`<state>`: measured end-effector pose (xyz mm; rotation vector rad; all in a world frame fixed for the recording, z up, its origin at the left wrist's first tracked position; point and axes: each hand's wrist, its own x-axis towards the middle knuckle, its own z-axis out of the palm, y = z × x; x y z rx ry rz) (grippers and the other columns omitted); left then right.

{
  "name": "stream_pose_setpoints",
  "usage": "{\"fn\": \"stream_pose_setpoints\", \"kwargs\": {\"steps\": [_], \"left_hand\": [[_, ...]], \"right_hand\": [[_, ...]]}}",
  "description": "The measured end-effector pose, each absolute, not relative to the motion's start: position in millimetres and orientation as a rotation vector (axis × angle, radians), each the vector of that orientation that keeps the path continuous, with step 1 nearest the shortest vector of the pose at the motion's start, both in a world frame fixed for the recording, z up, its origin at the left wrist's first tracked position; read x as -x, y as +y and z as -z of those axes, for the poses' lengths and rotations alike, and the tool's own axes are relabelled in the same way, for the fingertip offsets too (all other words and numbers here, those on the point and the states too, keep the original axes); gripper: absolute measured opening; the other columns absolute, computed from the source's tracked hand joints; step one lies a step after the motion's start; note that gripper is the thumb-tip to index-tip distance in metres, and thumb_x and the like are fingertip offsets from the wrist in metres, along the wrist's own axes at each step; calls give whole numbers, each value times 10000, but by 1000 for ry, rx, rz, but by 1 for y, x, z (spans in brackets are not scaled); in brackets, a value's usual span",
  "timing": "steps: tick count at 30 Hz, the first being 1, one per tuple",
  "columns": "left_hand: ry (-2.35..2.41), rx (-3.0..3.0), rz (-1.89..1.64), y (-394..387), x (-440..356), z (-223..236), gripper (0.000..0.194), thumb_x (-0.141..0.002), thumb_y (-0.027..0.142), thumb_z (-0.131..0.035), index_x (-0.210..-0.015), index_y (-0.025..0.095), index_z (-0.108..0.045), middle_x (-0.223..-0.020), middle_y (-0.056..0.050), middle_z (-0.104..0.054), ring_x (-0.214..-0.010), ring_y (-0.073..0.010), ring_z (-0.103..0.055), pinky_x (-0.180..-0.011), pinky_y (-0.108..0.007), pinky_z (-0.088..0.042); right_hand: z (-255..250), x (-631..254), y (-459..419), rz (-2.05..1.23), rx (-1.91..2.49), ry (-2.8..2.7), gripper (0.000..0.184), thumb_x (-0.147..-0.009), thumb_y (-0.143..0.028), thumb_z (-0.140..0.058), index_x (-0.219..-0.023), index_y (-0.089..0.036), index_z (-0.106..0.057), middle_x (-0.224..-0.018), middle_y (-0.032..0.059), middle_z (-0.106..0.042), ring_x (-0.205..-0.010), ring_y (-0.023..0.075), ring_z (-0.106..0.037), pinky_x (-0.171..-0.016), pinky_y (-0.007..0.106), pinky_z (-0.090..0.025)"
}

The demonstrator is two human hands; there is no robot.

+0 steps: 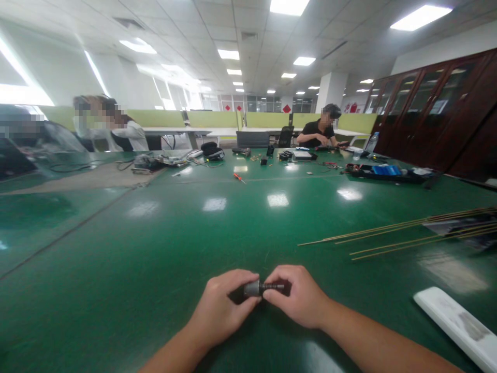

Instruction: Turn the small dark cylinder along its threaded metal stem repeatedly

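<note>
Low in the centre of the head view, my left hand (225,303) grips the grey metal cup of what looks like a hole saw (252,288), with thumb and fingers on either side. My right hand (297,295) pinches the narrow dark shaft (275,286) that sticks out of the cup toward the right. This shaft has ridges or spiral grooves along it. Both hands are closed and close together, just over the green table (171,238). My fingers cover part of where the cup and the shaft meet.
Thin brass-coloured rods (388,228) and a long white case (454,326) lie at the right. An orange screwdriver (238,177) is farther off. Tools and a black tray (388,173) line the far edge, where a person (318,132) works. Other people sit at the left.
</note>
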<state>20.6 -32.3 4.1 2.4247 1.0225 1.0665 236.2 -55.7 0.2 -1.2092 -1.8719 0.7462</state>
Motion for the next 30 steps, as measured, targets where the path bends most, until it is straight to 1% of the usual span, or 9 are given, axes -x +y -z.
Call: {"fn": "stream_pose_setpoints", "kwargs": {"steps": [5, 16, 24, 30], "left_hand": [[991, -2443, -1098, -32, -21, -4, 223, -784, 223, -740, -1006, 224, -733, -933, -42, -773, -831, -188, -740, -791, -270, -605], [972, -2474, -1136, -30, -18, -7, 228, -793, 214, -728, -1021, 224, -726, -934, -42, -771, -839, -182, -737, -791, -264, -603], [986, -2486, -1115, -31, -18, -7, 235, -789, 201, -739, -1020, 232, -715, -942, -16, -766, -843, -158, -731, -802, -235, -593], [945, -2494, -1168, -30, -19, -8, 244, -780, 189, -732, -1019, 231, -713, -936, -17, -767, -839, -162, -734, -795, -238, -597]], "right_hand": [[-1, -236, -55, -763, 1203, -1858, 34, -794, -225, -717, -786, -196, -734, -732, -5, -700, -687, 148, -621, -640, 241, -419], [-2, -236, -56, -786, 1217, -1823, 49, -813, -225, -700, -781, -190, -710, -722, -9, -676, -667, 138, -591, -616, 231, -395], [0, -237, -57, -799, 1218, -1808, 42, -815, -223, -696, -791, -190, -706, -713, -15, -664, -660, 133, -582, -608, 228, -391], [-1, -236, -57, -815, 1222, -1797, 47, -808, -219, -699, -777, -184, -704, -704, -13, -661, -651, 132, -579, -600, 222, -390]]}}
